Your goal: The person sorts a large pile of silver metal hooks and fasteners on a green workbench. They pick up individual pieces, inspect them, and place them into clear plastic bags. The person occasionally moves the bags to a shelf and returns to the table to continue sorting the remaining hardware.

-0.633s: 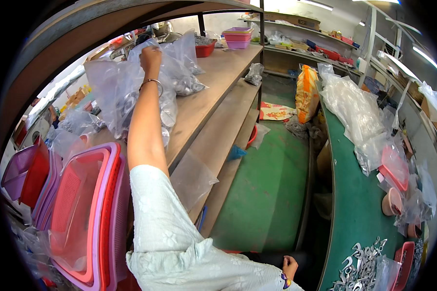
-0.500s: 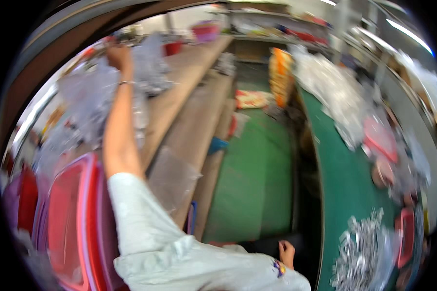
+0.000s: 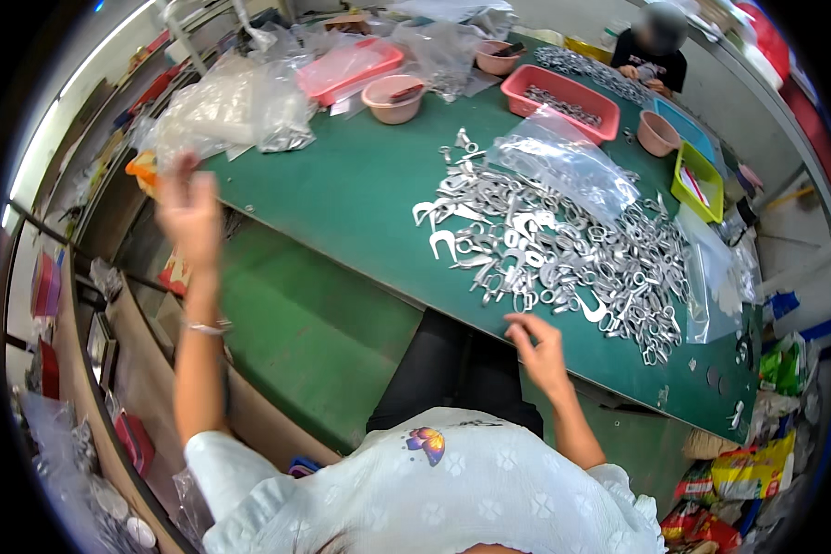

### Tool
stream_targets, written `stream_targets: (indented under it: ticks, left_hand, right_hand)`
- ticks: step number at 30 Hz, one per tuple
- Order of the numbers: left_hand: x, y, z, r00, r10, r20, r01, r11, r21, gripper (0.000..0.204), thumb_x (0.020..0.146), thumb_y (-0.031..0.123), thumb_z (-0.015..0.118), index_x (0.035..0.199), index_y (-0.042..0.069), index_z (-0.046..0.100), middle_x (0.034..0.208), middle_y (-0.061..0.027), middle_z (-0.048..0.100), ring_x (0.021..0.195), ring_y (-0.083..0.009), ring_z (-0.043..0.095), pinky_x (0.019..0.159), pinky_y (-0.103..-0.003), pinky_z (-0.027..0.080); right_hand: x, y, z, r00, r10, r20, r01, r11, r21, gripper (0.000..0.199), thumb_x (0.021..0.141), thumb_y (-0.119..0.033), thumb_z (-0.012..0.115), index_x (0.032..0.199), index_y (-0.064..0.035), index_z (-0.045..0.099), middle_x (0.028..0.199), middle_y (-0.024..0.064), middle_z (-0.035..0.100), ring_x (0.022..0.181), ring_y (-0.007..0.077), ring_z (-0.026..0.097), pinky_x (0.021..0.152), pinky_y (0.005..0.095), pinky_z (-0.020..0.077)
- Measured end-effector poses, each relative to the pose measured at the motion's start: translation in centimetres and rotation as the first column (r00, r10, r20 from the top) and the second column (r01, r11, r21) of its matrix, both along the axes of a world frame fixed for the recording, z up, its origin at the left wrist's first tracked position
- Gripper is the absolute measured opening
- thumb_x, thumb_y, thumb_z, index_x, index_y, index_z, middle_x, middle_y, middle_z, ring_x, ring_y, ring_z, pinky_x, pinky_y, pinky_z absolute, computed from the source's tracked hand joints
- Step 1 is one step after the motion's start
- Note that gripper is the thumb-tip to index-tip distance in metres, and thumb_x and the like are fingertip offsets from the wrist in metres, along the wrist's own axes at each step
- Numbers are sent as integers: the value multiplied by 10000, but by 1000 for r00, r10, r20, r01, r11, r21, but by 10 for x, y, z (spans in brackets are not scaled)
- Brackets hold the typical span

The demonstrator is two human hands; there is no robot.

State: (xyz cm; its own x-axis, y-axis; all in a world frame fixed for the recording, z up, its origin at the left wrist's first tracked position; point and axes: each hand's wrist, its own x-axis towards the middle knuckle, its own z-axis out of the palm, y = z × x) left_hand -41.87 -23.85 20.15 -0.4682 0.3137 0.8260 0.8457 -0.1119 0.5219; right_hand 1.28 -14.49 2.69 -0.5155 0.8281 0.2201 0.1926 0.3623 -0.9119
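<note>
The left hand (image 3: 189, 208) is hanging raised in the air at the left, off the edge of the green counter (image 3: 360, 189), its fingers (image 3: 171, 180) spread loosely and holding nothing — the hand is blurred. Just beyond it, clear plastic bags (image 3: 226, 115) are lying bunched at the counter's far left corner, with a pink tray (image 3: 346, 69) and a pink bowl (image 3: 392, 100) beside them. Toward the middle, a broad heap of silver metal parts (image 3: 563, 254) is spreading across the counter, a clear bag (image 3: 563, 162) resting on its far side. The right hand (image 3: 535, 346) is resting at the near counter edge — fingers (image 3: 517, 325) slightly curled and empty, just touching the nearest pieces of the heap. Farther right, a red tray (image 3: 563, 97) of parts and a yellow-green tray (image 3: 697, 180) are sitting near another person (image 3: 651, 55) at the far end.
</note>
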Motion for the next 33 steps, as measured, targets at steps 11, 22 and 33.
stream_targets:
  ticks: [11,22,33]
  left_hand:
    - [184,210,-187,852,-468,234,517,683,-515,443,718,21,637,1138,26,498,1146,-167,496,1094,-337,473,948,-365,374]
    - [219,276,-187,804,-592,50,522,664,-535,498,701,-31,600,1179,52,489,1232,-146,455,1146,-352,406,972,-394,338]
    - [220,345,-183,724,-614,-315,457,769,-448,209,648,-35,551,807,56,653,920,-69,623,959,-257,546,861,-389,382]
  right_hand:
    - [-22,171,-27,981,-120,154,47,909,415,363,743,-102,638,1078,5,550,1060,155,569,1018,313,506,875,381,397]
    - [-68,195,-31,891,-171,421,-131,791,598,307,682,-121,692,957,-35,585,1095,127,496,984,269,486,799,393,369]
    - [-54,202,-38,832,-309,460,-137,690,711,175,697,-40,550,858,-62,616,1013,89,544,955,226,489,765,339,374]
